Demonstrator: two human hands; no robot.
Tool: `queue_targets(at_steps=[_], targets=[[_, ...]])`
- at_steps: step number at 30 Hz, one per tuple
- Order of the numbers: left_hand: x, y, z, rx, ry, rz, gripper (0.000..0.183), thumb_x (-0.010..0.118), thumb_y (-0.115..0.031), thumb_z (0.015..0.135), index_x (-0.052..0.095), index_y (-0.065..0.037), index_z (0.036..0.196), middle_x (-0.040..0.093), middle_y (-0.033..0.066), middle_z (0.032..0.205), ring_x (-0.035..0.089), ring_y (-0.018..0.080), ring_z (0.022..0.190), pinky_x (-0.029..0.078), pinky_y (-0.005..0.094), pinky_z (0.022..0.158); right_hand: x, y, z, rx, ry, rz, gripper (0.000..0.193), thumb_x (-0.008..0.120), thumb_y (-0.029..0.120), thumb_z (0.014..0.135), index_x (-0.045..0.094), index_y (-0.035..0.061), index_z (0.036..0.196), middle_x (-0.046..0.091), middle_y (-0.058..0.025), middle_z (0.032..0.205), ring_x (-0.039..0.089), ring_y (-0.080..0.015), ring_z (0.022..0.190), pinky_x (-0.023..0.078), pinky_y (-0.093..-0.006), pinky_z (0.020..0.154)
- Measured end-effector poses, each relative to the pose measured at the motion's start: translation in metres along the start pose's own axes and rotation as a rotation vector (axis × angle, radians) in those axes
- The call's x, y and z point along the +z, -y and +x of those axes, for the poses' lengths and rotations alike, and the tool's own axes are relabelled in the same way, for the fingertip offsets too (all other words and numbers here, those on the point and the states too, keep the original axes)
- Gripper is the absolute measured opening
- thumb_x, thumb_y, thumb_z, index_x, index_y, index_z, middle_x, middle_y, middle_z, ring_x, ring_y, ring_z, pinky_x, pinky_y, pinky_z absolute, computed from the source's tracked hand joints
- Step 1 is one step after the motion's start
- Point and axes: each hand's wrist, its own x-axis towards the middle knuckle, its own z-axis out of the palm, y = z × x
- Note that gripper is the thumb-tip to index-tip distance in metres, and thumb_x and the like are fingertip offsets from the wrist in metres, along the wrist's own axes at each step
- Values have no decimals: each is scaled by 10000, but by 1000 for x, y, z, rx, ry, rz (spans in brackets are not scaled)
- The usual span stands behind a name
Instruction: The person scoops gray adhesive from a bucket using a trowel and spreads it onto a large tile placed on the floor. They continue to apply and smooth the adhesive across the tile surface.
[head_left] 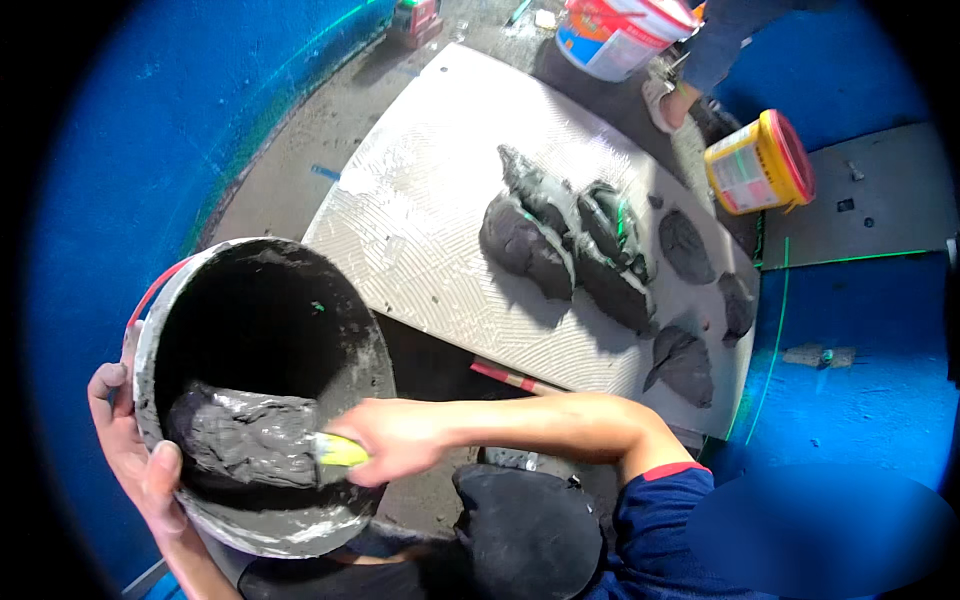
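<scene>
My left hand [135, 450] is wrapped round the outer left side of a large round bucket [285, 535], with the thumb over the rim. The bucket leans toward me, its mouth open to view and its inner wall smeared with dark mortar. In my right hand [400, 440] is the yellow-green handle of a trowel [342, 450]. Its blade lies inside the bucket, hidden under a thick load of wet dark grey mortar [250, 440]. Beyond the bucket lies a big pale tile [400, 200], ridged side up. Large mortar heaps [530, 250] and several smaller dabs [685, 245] sit on its right half.
A white, red and blue bucket [610, 45] stands past the tile's far edge. Beside it are another person's leg and foot [665, 105]. At right is a yellow bucket [755, 165] with a red lid. Blue walls [130, 180] flank the floor, and green light lines cross them.
</scene>
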Motion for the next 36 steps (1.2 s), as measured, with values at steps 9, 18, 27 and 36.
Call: queue_targets(at_steps=[9, 18, 27, 36], targets=[[-9, -14, 3, -46, -224, 72, 1044, 798, -504, 604, 337, 31, 1373, 548, 232, 1326, 541, 310, 1226, 377, 405, 1091, -62, 34, -230, 164, -750, -565, 341, 683, 298, 837, 613, 5, 996, 627, -118, 795, 636, -222, 686, 505, -350, 624], [-5, -13, 17, -77, -50, -247, 941, 828, -321, 633, 326, 13, 1355, 539, 243, 1328, 533, 280, 1232, 379, 370, 1072, -71, -69, -311, 834, -1191, -701, 267, 692, 155, 845, 588, -37, 1000, 647, -137, 854, 627, -260, 806, 492, -404, 743], [6, -17, 23, -90, -14, -200, 1006, 852, -324, 597, 320, 19, 1380, 547, 235, 1322, 536, 282, 1229, 386, 366, 1064, -50, -25, -267, 414, -1365, -831, 251, 725, 148, 859, 609, -4, 1022, 659, -125, 870, 641, -224, 774, 510, -355, 720], [9, -19, 33, -49, 38, -225, 985, 821, -269, 622, 282, 54, 1381, 530, 252, 1345, 532, 286, 1230, 378, 374, 1075, -33, 62, -25, 176, -94, -1031, 300, 615, 166, 882, 550, -49, 1081, 645, -151, 883, 694, -288, 703, 539, -410, 567]])
